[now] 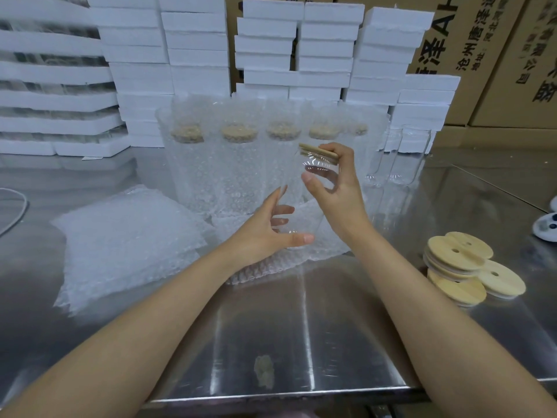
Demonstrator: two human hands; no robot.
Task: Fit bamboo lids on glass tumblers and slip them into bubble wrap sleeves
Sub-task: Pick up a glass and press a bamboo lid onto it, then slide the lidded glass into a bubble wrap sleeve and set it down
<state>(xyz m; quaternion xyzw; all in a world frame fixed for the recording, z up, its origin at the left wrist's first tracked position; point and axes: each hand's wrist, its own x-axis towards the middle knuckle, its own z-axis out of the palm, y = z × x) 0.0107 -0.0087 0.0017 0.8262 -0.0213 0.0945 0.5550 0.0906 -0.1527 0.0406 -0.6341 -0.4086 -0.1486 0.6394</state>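
Glass tumbler [316, 170], clear, capped with a bamboo lid [318, 151], held tilted in the air above the middle of the steel bench [271, 327], between two bare hands.

Closest, by the near edge of the bench: a small pale smudge [264, 368] on the metal. Towards the right edge: a heap of loose lids [464, 267], round bamboo, several showing a small hole, roughly eight, overlapping too much for an exact count. Towards the left edge: a flat pile of bubble wrap sleeves [126, 236], number impossible to tell. One single sleeve [331, 242] lying flat under the hands.

At mid-bench: left hand [265, 233] cradling the tumbler's lower end, thumb under the base, fingers spread and lightly curled behind the glass. Right hand [334, 188] pinching the top end, fingers curled over the lid's rim, thumb pressed on the glass below.

Behind the hands: a row of five wrapped tumblers [238, 164], upright inside bubble wrap, a bamboo lid showing through each. Just right of the row: two bare tumblers [404, 158], upright and empty.

Along the far edge: stacks of white foam blocks [196, 40], too many to count. Beyond those: brown cartons [482, 40] printed sideways in black with Chinese characters, among them 沧州唐泽, and the Latin letters AH.
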